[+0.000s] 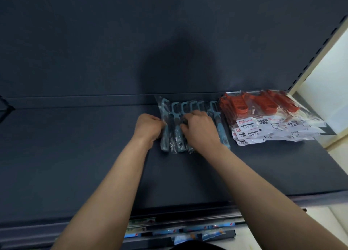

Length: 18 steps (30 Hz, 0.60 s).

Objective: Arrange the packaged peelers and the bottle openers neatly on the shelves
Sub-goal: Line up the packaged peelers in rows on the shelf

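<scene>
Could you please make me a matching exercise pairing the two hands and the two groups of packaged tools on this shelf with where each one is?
1 left hand
2 right hand
3 red packets
4 blue tools

A piled at the right end of the shelf
B in a side-by-side row
C at the row's left end
D over the row's middle

Pairs: 1-C, 2-D, 3-A, 4-B

Open room is offered on the shelf (75, 155) left of and before the blue-handled bottle openers (221, 131); the right end is blocked by the pile of red packaged peelers (259, 106).
</scene>
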Each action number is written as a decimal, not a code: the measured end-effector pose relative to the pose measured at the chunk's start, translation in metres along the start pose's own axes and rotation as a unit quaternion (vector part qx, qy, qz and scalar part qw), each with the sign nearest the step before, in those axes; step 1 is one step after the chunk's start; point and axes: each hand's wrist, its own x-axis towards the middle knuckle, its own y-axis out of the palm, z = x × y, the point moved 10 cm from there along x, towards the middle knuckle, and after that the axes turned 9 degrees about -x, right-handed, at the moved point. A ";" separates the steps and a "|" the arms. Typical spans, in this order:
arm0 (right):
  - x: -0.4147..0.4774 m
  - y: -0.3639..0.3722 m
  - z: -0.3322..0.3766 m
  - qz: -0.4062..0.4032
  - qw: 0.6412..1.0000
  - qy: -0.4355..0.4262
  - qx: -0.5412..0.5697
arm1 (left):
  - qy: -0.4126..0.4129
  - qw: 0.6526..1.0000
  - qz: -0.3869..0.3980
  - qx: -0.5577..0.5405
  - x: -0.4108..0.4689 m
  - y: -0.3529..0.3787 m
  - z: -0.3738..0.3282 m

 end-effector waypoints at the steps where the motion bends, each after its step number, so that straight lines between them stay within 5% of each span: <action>1: 0.000 0.001 0.000 0.002 1.000 0.000 0.000 | -0.001 1.000 0.000 -0.003 0.001 0.001 0.001; 6: 0.001 0.005 0.000 0.013 1.000 -0.002 0.008 | -0.007 1.000 0.008 -0.019 0.002 0.004 0.003; 13: 0.002 0.007 0.001 0.018 1.000 -0.007 -0.008 | 0.067 0.989 -0.052 0.124 -0.002 -0.004 -0.014; 18: 0.002 0.009 0.002 0.022 1.000 -0.012 -0.019 | 0.056 0.995 -0.042 0.070 0.003 -0.004 -0.008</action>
